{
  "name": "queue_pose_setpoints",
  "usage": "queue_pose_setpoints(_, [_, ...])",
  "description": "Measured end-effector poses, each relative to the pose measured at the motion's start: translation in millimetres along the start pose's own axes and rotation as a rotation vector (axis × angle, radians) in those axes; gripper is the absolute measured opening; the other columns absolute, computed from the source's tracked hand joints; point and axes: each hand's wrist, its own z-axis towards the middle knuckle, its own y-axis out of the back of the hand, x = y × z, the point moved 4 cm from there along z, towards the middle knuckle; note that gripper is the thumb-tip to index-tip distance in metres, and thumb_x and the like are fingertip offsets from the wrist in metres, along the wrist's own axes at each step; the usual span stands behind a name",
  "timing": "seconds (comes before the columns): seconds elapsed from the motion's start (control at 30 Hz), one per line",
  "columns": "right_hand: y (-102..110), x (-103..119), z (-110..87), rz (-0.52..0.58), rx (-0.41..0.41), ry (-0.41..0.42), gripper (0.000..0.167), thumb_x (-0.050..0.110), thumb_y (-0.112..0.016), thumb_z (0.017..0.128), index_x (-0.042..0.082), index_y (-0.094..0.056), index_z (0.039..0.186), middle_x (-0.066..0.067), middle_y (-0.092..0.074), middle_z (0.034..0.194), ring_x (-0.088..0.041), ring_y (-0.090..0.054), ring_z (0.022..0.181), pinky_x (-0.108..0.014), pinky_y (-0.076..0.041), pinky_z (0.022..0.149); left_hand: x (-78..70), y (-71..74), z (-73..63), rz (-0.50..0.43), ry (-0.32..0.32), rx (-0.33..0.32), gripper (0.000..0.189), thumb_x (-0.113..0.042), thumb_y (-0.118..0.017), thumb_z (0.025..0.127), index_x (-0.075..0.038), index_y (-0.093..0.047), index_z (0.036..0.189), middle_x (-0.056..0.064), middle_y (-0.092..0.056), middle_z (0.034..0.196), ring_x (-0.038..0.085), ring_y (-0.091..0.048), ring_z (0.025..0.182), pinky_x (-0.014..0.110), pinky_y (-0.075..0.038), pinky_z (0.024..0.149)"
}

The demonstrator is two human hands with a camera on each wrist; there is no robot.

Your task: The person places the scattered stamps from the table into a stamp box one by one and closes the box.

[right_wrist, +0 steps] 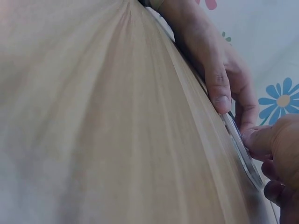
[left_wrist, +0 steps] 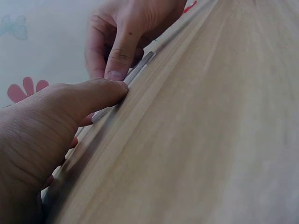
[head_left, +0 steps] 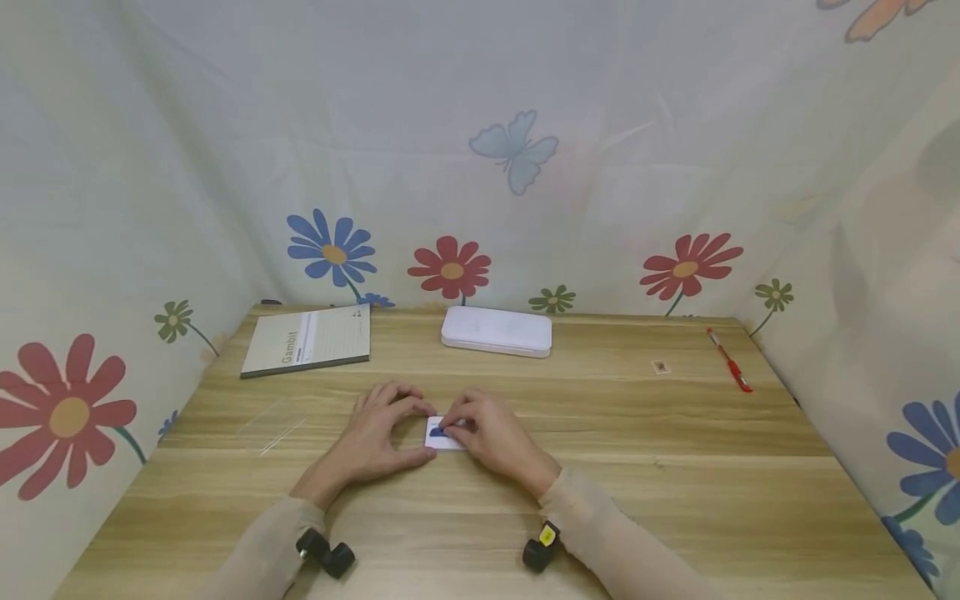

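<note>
Two hands meet at a small white card (head_left: pixel 448 443) lying flat on the worktop (head_left: pixel 465 517) between them: the left hand (head_left: pixel 378 437) clamps its left side with thumb and forefinger, and the right hand (head_left: pixel 486 429), fingertips together, pinches a blue piece (head_left: pixel 437 432) on its face. Leftward lies a clear sheet (head_left: pixel 272 425); farther off, a red pen (head_left: pixel 729 362), a notebook (head_left: pixel 330 337), a white case (head_left: pixel 497 329).

1. Notebook (head_left: pixel 307 340) by my tabletop's (head_left: pixel 637 500) far left corner.
2. Case (head_left: pixel 497 329) along the far edge, midway.
3. Pen (head_left: pixel 732 367) by the far right corner.
4. Sheet (head_left: pixel 270 427) toward the left edge.
5. Card (head_left: pixel 447 444) between my left hand (head_left: pixel 378 435) and right hand (head_left: pixel 495 433).
</note>
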Motion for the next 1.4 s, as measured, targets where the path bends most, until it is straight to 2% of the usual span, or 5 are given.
queue_pose_setpoints(0.3, [4,2,1.4,0.016,-0.015,-0.037,0.015,0.016,-0.079,0.105,0.011,-0.083,0.119,-0.003,-0.076,0.114,-0.017,-0.07,0.103,-0.033,-0.059,0.092,0.3,0.2,1.4,0.005,0.009,0.009,0.053,-0.06,-0.092,0.083,-0.037,-0.075,0.128,0.0,-0.057,0.15,0.031,-0.046,0.144,0.062,-0.032,0.113])
queue_pose_setpoints(0.6, [23,2,0.7,0.153,-0.04,-0.088,0.046,0.025,-0.081,0.104,0.011,-0.068,0.145,-0.015,-0.07,0.132,-0.028,-0.066,0.115,-0.052,-0.058,0.099,1.1,-1.3,-1.3,0.003,0.014,0.013,0.054,-0.06,-0.093,0.082,-0.037,-0.076,0.127,0.0,-0.058,0.149,0.031,-0.047,0.143,0.061,-0.032,0.113])
queue_pose_setpoints(0.87, [68,-14,3.8,0.159,-0.169,-0.023,0.058,0.017,-0.09,0.095,0.01,-0.066,0.148,-0.016,-0.07,0.136,-0.034,-0.069,0.117,-0.051,-0.058,0.091,2.1,-4.6,-3.4,0.002,0.015,0.007,0.055,-0.064,-0.092,0.081,-0.039,-0.076,0.127,-0.001,-0.058,0.148,0.029,-0.047,0.142,0.061,-0.032,0.114])
queue_pose_setpoints(1.1, [111,-40,1.1,0.155,-0.255,-0.097,0.061,0.023,-0.09,0.097,0.016,-0.064,0.151,-0.014,-0.068,0.141,-0.029,-0.067,0.123,-0.047,-0.055,0.098,1.5,-4.0,-4.1,-0.001,0.008,0.001,0.055,-0.064,-0.092,0.081,-0.039,-0.075,0.127,-0.002,-0.058,0.149,0.029,-0.047,0.142,0.06,-0.033,0.112])
queue_pose_setpoints(1.4, [169,-67,-9.0,0.189,-0.354,-0.123,0.061,0.014,-0.086,0.099,0.01,-0.059,0.154,-0.013,-0.066,0.146,-0.042,-0.062,0.13,-0.053,-0.048,0.102,1.6,-0.6,-0.2,0.004,0.004,-0.002,0.053,-0.063,-0.093,0.081,-0.04,-0.076,0.126,-0.001,-0.059,0.149,0.03,-0.046,0.143,0.061,-0.031,0.113])
